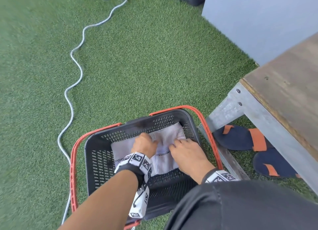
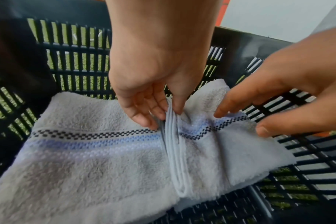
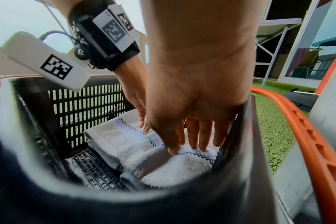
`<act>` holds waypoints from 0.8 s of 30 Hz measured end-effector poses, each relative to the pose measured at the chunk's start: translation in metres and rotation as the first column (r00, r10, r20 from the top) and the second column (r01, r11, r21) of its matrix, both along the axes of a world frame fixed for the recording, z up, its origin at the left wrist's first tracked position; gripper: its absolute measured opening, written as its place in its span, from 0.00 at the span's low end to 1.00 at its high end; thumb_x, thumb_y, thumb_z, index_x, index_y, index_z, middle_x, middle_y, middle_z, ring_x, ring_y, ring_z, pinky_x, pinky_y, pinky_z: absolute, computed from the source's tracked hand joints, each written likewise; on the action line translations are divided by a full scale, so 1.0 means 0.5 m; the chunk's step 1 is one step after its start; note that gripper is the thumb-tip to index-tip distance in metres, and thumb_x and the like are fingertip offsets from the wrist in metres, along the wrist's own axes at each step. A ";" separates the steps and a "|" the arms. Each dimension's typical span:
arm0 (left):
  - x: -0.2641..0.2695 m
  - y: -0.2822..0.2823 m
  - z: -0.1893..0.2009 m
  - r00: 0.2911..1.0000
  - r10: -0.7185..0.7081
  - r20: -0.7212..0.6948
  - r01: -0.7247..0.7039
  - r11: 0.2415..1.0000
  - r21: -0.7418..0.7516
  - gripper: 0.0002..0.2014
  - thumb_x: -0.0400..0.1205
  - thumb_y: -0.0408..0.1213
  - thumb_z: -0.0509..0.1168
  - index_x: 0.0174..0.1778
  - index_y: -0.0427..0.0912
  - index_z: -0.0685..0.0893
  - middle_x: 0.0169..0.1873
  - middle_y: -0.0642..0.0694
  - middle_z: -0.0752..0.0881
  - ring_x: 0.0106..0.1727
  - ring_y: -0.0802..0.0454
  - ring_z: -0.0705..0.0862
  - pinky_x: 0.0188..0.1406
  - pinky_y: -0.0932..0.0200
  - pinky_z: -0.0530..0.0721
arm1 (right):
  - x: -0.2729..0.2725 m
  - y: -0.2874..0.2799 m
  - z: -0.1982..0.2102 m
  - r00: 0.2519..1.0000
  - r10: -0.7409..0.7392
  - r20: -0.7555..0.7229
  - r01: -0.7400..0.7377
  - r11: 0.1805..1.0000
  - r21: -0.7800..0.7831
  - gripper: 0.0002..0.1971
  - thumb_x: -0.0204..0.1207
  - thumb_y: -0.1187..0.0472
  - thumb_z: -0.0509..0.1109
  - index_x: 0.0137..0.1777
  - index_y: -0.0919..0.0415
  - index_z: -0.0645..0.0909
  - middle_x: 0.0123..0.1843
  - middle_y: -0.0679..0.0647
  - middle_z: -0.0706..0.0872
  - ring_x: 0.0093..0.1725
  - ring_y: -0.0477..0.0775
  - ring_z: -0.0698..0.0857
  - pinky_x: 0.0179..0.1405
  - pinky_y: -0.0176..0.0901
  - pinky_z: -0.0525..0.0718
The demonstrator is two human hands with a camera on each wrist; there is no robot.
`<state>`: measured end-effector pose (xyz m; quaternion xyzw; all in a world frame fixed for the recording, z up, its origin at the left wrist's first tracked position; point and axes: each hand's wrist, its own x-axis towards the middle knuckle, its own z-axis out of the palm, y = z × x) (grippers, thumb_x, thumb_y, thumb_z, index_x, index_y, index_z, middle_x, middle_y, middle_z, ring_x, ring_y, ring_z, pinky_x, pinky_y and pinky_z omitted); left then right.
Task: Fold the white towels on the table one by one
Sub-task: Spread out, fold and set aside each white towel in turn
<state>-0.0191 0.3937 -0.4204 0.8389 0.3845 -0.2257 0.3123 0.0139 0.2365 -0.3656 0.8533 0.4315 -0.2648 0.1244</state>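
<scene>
One black slatted basket (image 1: 103,164) with two orange handles (image 1: 204,121) is seen standing on green artificial turf (image 1: 137,57), and it serves here as the landmark. Inside it, on the floor of the basket, white towels (image 1: 170,135) with a checked dark band and a pale blue stripe are laid; two folded towels can be made out side by side in the left wrist view, the left towel (image 2: 90,166) and the right towel (image 2: 230,151), though whether more lie beneath cannot be told.

Both hands are reached down into the basket. By the left hand (image 1: 144,143) a thin bundle of folded edges (image 2: 175,151) between the two towels is pinched, fingers on one side and thumb on the other. The right hand (image 1: 187,154) is held with its fingers (image 3: 203,136) spread and nearly straight, the tips being rested on the right towel near the basket's right wall; nothing is gripped by it.

One marker-covered band is worn on each wrist, two in all.

Just right of the basket one wooden-topped table (image 1: 284,85) on a grey metal frame is seen, and under it two dark sandals (image 1: 240,137) with orange straps. To the left of the basket one pale rope (image 1: 75,75) is trailed across the turf.
</scene>
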 end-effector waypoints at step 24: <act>-0.035 -0.038 0.010 0.752 -0.655 -0.070 0.659 0.750 0.055 0.23 0.79 0.38 0.67 0.71 0.51 0.77 0.68 0.45 0.74 0.73 0.43 0.73 0.71 0.43 0.77 | 0.008 0.005 -0.028 0.888 -0.326 -0.326 0.378 0.919 0.110 0.35 0.81 0.71 0.57 0.87 0.70 0.48 0.90 0.61 0.44 0.89 0.58 0.45 0.87 0.56 0.57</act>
